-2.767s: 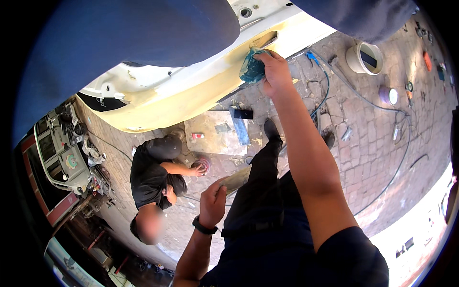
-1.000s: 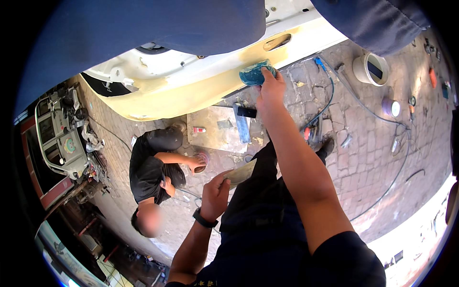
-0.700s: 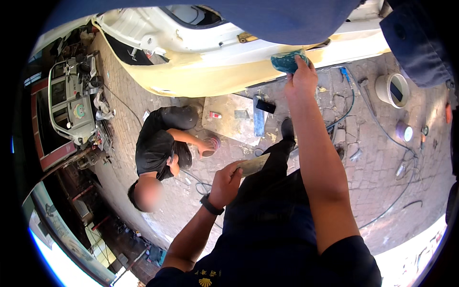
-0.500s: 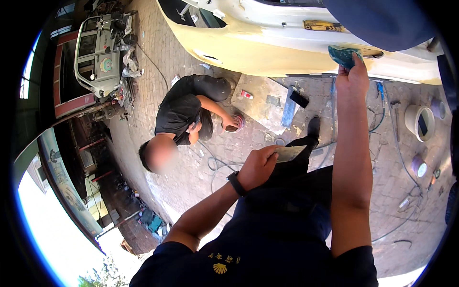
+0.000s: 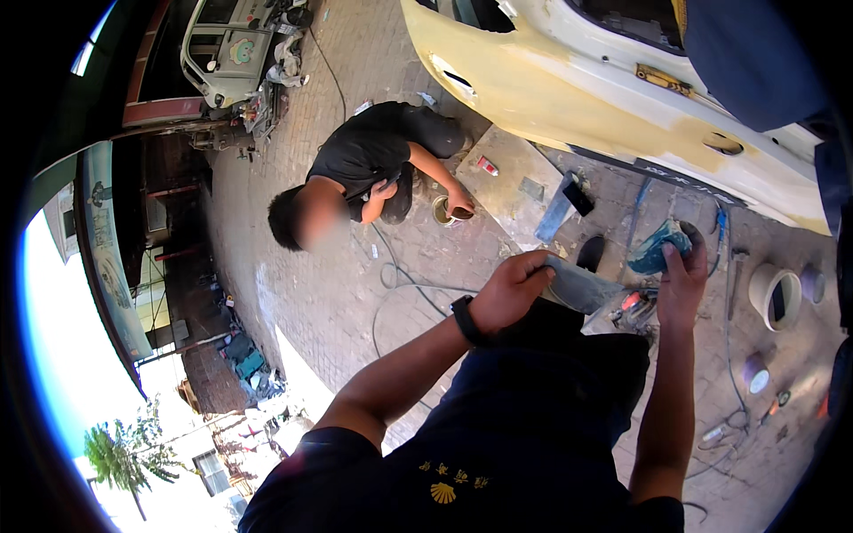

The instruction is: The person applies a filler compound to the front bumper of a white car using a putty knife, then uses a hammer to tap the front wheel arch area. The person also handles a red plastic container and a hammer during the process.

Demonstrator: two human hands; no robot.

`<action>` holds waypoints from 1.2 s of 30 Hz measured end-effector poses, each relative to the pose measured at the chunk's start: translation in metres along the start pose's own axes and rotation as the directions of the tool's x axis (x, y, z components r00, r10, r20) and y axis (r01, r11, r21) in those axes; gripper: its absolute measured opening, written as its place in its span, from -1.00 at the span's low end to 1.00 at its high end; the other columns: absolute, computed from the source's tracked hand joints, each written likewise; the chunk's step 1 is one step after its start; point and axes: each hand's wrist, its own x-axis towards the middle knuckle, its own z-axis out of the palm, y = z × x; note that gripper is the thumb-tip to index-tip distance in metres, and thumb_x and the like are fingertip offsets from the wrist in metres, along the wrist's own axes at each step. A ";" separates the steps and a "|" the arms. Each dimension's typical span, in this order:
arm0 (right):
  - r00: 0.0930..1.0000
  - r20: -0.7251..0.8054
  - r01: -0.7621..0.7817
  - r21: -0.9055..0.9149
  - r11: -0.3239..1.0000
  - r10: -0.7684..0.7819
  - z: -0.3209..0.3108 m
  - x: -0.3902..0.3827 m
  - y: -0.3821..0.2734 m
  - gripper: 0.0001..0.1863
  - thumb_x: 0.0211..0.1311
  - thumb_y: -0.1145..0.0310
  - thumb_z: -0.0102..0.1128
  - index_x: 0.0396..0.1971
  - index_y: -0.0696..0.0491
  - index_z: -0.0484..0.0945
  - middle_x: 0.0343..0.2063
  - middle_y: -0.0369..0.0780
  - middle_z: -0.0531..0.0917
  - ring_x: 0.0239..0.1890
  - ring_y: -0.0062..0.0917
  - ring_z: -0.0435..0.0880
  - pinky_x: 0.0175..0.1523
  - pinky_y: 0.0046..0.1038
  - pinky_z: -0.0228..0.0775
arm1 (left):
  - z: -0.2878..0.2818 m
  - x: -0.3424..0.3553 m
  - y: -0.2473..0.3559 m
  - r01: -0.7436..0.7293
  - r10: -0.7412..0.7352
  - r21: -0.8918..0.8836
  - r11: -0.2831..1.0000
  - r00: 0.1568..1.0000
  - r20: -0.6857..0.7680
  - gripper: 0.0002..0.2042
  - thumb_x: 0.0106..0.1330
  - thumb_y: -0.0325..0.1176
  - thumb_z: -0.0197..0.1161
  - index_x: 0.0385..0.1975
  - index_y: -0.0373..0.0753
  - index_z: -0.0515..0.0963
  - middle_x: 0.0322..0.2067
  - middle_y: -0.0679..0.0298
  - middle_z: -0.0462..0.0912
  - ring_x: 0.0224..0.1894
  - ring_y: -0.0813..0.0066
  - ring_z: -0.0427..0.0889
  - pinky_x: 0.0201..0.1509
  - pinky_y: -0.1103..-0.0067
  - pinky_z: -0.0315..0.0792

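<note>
1. Edges: cream car body panel (image 5: 569, 98) runs across the top right, its lower edge slanting down toward the right rim. A flat grey slab (image 5: 511, 182) lies on the brick paving (image 5: 329, 293) just below the panel.
2. Open room: bare paving to the left of the hands, crossed by a thin looped cable (image 5: 400, 298). The right side is cluttered: a white bucket (image 5: 775, 298), a small round tin (image 5: 755, 373), a blue hose (image 5: 721, 226), and small tools near the right hand.
3. Another person (image 5: 373, 169) in a black shirt crouches beyond the left hand, one hand at a small can (image 5: 442, 210) beside the slab. Well apart from both of the wearer's hands.
4. Left hand (image 5: 511, 289): forearm comes up from the lower middle, black watch (image 5: 464, 318) on the wrist, fingers curled closed on one end of a grey folded sheet (image 5: 582, 286), looks like sandpaper, can't tell for sure.
5. Right hand (image 5: 682, 284): forearm rises near vertical from the lower right, fingers stretched upward, fingertips pinched on a blue-green rag (image 5: 657, 249).
6. Rag sits bunched at the top of the right fingers, hanging clear of the car panel, above the paving.
7. Sheet spans from the left grip toward the right hand; its far end lies just beside the right palm. Contact there not clear.
</note>
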 end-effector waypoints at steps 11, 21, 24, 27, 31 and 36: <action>0.986 0.137 0.077 0.111 0.991 -0.092 -0.090 -0.134 -0.103 -0.70 0.52 0.41 0.22 0.15 0.20 0.55 -0.15 -0.32 0.69 -0.11 -0.71 0.62 0.04 -0.56 0.48 | 0.141 -0.056 0.047 -0.106 0.132 -0.162 0.981 0.979 0.157 -0.82 0.56 -0.48 0.09 -0.01 -0.37 0.61 -0.24 0.40 0.60 -0.16 0.69 0.48 -0.02 0.63 0.42; 0.849 0.526 0.359 -0.507 0.784 -0.048 -0.208 -0.243 -0.205 -0.74 0.52 0.39 0.17 0.05 0.21 0.57 -0.24 -0.16 0.69 -0.23 -0.46 0.67 -0.07 -0.45 0.48 | 0.288 -0.164 0.058 -0.185 0.196 -0.145 0.972 0.978 0.066 -0.80 0.59 -0.46 0.06 0.01 -0.36 0.59 -0.24 0.39 0.62 -0.18 0.69 0.52 -0.03 0.64 0.43; 0.723 0.689 0.470 -0.532 0.704 0.038 -0.213 -0.263 -0.218 -0.78 0.44 0.46 0.18 0.00 0.19 0.57 -0.26 -0.04 0.68 -0.26 -0.18 0.70 -0.13 -0.32 0.51 | 0.298 -0.197 0.059 -0.193 0.200 -0.096 0.976 0.977 0.070 -0.79 0.61 -0.40 0.08 0.03 -0.34 0.60 -0.22 0.39 0.63 -0.15 0.69 0.52 -0.01 0.63 0.44; 0.609 0.783 0.553 -0.535 0.639 0.128 -0.213 -0.283 -0.228 -0.77 0.38 0.48 0.21 -0.02 0.18 0.59 -0.26 -0.04 0.69 -0.23 -0.09 0.69 -0.12 -0.25 0.52 | 0.300 -0.228 0.049 -0.164 0.173 -0.114 0.980 0.982 0.075 -0.81 0.61 -0.40 0.09 0.01 -0.32 0.61 -0.25 0.41 0.61 -0.18 0.71 0.50 -0.05 0.63 0.43; 0.446 0.861 0.690 -0.506 0.517 0.247 -0.210 -0.299 -0.235 -0.73 0.29 0.49 0.27 -0.03 0.16 0.61 -0.23 -0.06 0.70 -0.22 -0.08 0.69 -0.11 -0.20 0.54 | 0.308 -0.260 0.048 -0.068 0.084 -0.322 0.944 0.996 0.036 -0.84 0.60 -0.42 0.10 -0.02 -0.31 0.59 -0.27 0.47 0.56 -0.21 0.76 0.46 -0.11 0.66 0.41; 0.831 0.552 0.217 -0.426 0.878 0.062 -0.221 -0.337 -0.203 -0.77 0.30 0.48 0.34 -0.10 0.23 0.63 -0.23 -0.17 0.69 -0.24 -0.46 0.69 -0.10 -0.40 0.54 | 0.316 -0.296 0.015 -0.140 0.185 -0.375 0.916 0.979 0.087 -0.80 0.62 -0.40 0.09 0.07 -0.33 0.56 -0.18 0.44 0.59 -0.13 0.73 0.51 -0.02 0.62 0.45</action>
